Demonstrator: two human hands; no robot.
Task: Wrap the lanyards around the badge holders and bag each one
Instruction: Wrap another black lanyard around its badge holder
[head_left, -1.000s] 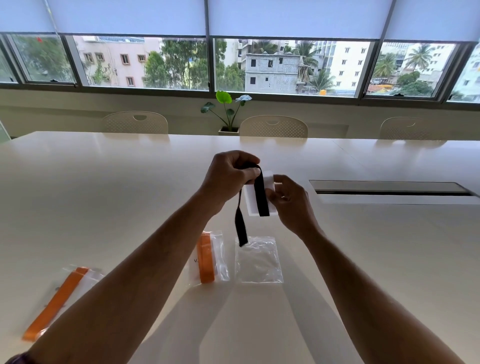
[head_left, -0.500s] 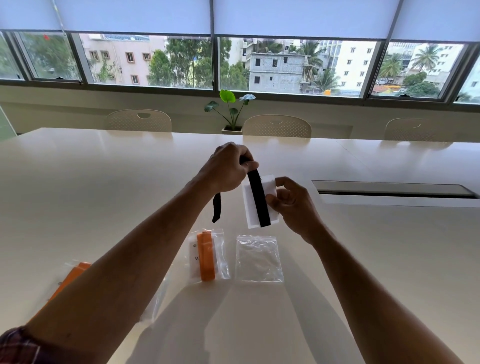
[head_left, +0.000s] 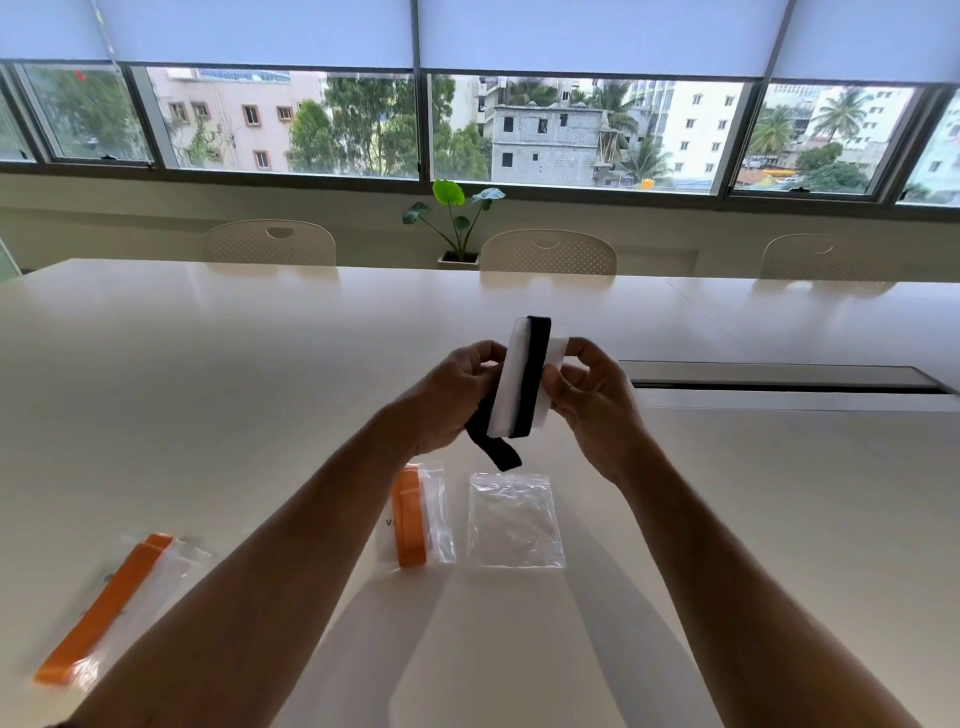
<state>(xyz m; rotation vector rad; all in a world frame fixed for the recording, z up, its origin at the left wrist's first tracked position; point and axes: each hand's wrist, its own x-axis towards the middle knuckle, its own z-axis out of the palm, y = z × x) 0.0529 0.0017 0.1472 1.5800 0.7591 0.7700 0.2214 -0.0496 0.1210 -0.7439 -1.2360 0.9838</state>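
Observation:
Above the table I hold a white badge holder (head_left: 508, 387) upright with a black lanyard (head_left: 534, 378) wound lengthwise around it. My left hand (head_left: 451, 397) grips the lanyard's loose end, which hangs in a short tail below the holder. My right hand (head_left: 589, 397) pinches the holder's right edge. Below them, flat on the table, lies an empty clear zip bag (head_left: 514, 519). Left of it sits a bagged holder with an orange lanyard (head_left: 413, 514). Another bagged orange one (head_left: 111, 605) lies at the lower left.
The long white table (head_left: 208, 389) has a dark cable slot (head_left: 779, 376) at the right. Three white chairs stand along the far edge, and a small potted plant (head_left: 457, 223) sits behind them under the windows.
My left hand has dropped from above the holder to its left side, carrying the lanyard round it. The hanging tail is shorter, and the holder sits higher and more tilted.

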